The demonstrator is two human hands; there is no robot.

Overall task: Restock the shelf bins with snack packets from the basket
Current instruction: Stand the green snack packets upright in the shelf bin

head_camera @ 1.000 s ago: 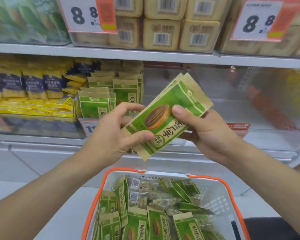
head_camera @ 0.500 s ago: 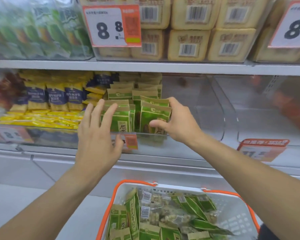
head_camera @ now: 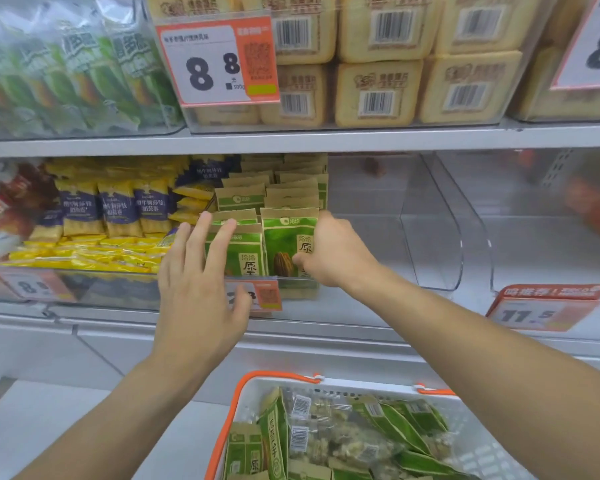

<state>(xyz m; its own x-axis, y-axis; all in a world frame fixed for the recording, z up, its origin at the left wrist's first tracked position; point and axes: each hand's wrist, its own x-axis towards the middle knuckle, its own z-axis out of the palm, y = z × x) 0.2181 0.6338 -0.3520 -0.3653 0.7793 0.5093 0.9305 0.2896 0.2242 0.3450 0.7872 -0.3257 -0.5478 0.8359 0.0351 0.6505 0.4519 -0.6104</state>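
Right hand: the right hand [head_camera: 336, 252] is inside the front of the bin, thumb and fingers pinched on the right edge of a green packet [head_camera: 286, 244], holding it upright.
Left hand: the left hand [head_camera: 201, 289] is spread flat and holds nothing; its fingertips [head_camera: 227, 225] rest against the front packet of the left row [head_camera: 248, 256], apparently steadying it.
Packet: it stands at the very front of the right row, just beside the left row and just behind the bin's clear front lip.
Bin: the clear bin [head_camera: 361, 271] holds two rows of green packets on its left side; its right side is bare.
Neighbours: yellow packets [head_camera: 115, 209] fill the bin to the left; the clear bin to the right [head_camera: 534, 244] looks mostly bare.
Basket: the basket [head_camera: 478, 455] sits below the shelf, well apart from the hands, with many green packets [head_camera: 274, 431] in it.
Step in hand: seating a packet at the front of the row, judging by the pinch.
Progress: early to middle, since the basket is far from emptied.
Next move: let go once the packet stands alone, then reach down to the basket for more, and fill the bare right side of the bin.
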